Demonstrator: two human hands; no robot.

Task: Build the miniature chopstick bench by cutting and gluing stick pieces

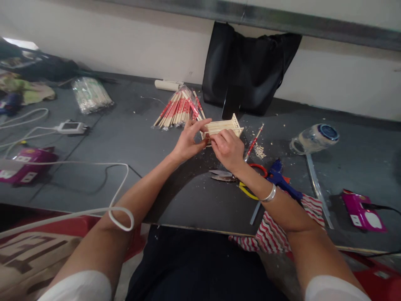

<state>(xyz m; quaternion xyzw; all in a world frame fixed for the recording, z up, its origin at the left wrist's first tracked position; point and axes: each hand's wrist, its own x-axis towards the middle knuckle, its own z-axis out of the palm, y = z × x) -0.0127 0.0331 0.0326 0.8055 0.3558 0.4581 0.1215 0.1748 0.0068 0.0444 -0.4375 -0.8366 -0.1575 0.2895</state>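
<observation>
A small frame built of pale wooden sticks lies at the middle of the table, with raised lattice pieces at its right end. My left hand grips its left end between thumb and fingers. My right hand is curled against its front side, fingertips pressed together near the left thumb. What the right fingers pinch is hidden. Close to my right hand lie a red-wrapped pair of chopsticks and a scatter of small wood bits. Scissors with red and yellow handles lie under my right forearm.
Behind are bundled chopsticks, a black bag and a phone. To the right are a blue glue gun, a striped cloth, a clear jar and a purple box. A white cable crosses my left arm.
</observation>
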